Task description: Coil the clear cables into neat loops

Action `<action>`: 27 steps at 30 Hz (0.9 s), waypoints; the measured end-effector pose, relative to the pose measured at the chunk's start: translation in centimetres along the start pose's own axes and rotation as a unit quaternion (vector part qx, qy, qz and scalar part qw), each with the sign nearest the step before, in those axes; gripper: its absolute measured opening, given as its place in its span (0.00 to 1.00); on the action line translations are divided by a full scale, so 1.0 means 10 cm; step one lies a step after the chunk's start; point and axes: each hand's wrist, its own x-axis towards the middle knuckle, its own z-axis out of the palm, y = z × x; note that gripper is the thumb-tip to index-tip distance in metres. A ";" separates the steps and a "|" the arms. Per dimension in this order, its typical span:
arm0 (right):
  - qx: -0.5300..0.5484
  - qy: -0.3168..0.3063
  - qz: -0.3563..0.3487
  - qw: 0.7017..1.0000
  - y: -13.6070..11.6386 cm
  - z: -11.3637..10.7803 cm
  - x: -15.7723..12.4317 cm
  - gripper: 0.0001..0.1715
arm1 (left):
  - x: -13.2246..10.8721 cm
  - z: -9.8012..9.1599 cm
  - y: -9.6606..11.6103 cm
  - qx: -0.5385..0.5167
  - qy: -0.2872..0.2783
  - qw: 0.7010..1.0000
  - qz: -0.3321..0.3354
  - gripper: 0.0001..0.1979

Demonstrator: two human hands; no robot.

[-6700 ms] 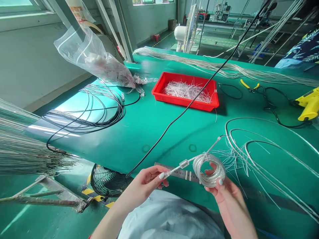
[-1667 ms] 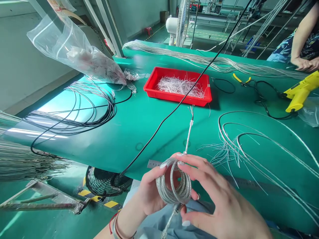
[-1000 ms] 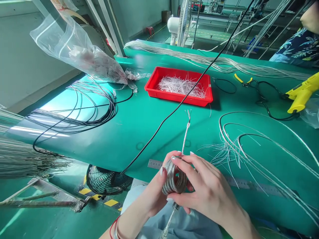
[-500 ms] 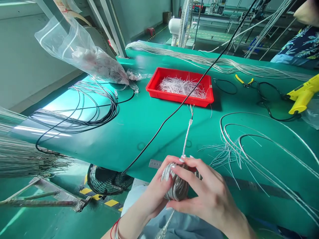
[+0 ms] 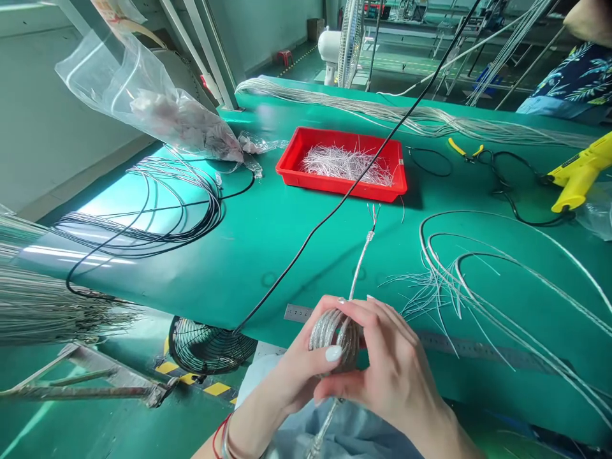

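Free cable end (image 5: 362,271) swung slightly right, pointing toward red tray (image 5: 335,186), both hands (image 5: 291,376) (image 5: 396,376) seemingly clasping coil (image 5: 333,333)

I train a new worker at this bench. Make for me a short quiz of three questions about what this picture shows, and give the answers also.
1. True or false: the red plastic tray holds many short cut wires.
2. What do the left hand and the right hand hold together? A) a glue gun B) a coil of silvery cable C) a ruler
3. Fill the gap: the yellow-handled pliers lie to the ____ of the red plastic tray in this view.

Key: 1 true; 2 B; 3 right.
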 end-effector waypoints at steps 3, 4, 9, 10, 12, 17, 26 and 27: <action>0.031 -0.001 0.072 0.997 -0.05 -0.02 -0.08 0.49 | 0.04 -0.01 0.02 -0.012 -0.001 1.000 0.019 0.18; 0.047 0.014 0.114 0.992 -0.08 0.00 -0.13 0.45 | 0.06 -0.02 0.04 -0.022 0.003 0.999 0.035 0.18; 0.301 0.023 0.386 0.872 -0.38 0.29 -0.42 0.24 | 0.11 0.01 0.11 -0.040 0.022 0.990 0.130 0.19; 0.365 0.026 0.423 0.829 -0.45 0.35 -0.45 0.26 | 0.11 0.02 0.12 -0.040 0.015 0.990 0.136 0.19; 0.444 0.054 0.468 0.762 -0.54 0.43 -0.46 0.30 | 0.10 0.04 0.12 -0.049 0.000 0.989 0.142 0.19; 0.419 0.071 0.481 0.767 -0.59 0.36 -0.40 0.30 | 0.06 0.08 0.12 -0.101 0.042 0.979 0.170 0.20; 0.401 0.050 0.473 0.783 -0.61 0.27 -0.52 0.24 | 0.02 0.11 0.10 -0.161 0.076 0.972 0.153 0.23; 0.395 0.047 0.476 0.785 -0.62 0.27 -0.54 0.24 | 0.02 0.11 0.09 -0.164 0.072 0.972 0.153 0.22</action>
